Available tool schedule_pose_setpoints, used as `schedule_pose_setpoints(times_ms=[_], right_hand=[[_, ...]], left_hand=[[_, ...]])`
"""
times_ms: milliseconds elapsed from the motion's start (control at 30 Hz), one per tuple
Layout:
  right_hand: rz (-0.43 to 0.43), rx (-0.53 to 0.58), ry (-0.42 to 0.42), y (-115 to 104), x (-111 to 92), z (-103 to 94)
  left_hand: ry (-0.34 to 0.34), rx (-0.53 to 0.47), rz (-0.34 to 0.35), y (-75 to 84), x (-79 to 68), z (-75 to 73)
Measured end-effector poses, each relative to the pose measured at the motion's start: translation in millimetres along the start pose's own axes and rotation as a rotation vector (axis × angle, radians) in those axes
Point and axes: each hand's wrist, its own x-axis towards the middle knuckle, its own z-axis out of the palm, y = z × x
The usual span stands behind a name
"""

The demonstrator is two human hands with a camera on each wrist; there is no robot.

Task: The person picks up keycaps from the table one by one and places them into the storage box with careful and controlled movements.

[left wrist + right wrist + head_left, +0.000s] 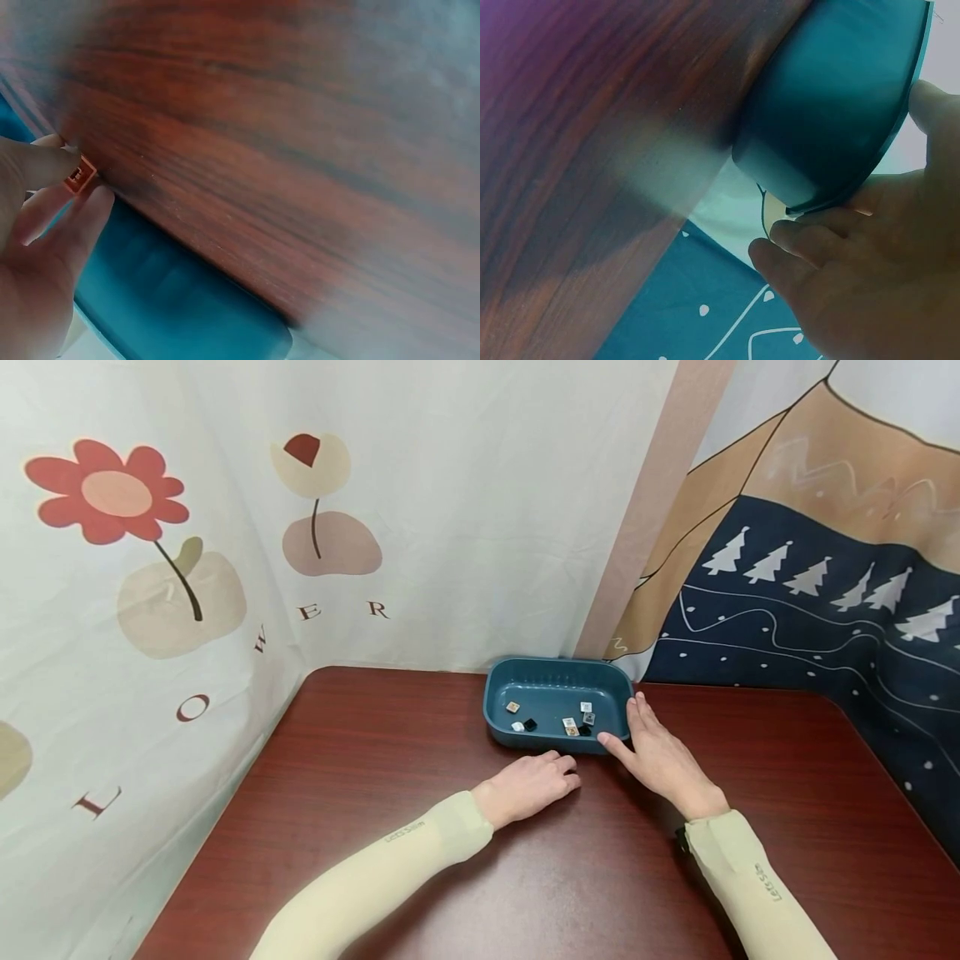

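A small orange square piece (78, 178) with a dark recess in its face sits pinched between the thumb and fingertips of my left hand (528, 787). That hand is low over the table, just in front of a blue plastic basin (517, 670); the head view does not show the piece. At the basin's front right corner is my right hand (667, 764), its thumb touching the front rim and its nearly straight fingers along the right side. Inside the basin lie several small square pieces, among them an orange one (513, 707), a black one (530, 725) and a white one (586, 707).
The basin stands at the back edge of a reddish-brown wooden table (405, 727). Behind it hangs a white curtain (465, 527) with printed flowers. A dark blue curtain with trees (795, 618) hangs at the right.
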Motion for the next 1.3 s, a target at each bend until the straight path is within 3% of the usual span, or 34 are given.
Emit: schedule_pose_setpoints(times_ms=[667, 1067, 1300], right_hand=[[0.005, -0.005, -0.005, 0.5, 0.7, 0.3], [0.002, -0.009, 0.0, 0.7, 1.1, 1.0], [0.004, -0.006, 0.002, 0.8, 1.5, 1.6]], left_hand=[[-0.016, 0.017, 0.011, -1.8, -7.2, -2.5], [0.061, 0.01, 0.014, -3.4, -16.1, -4.7], [0.11, -0.011, -0.003, -7.7, -16.6, -17.2]])
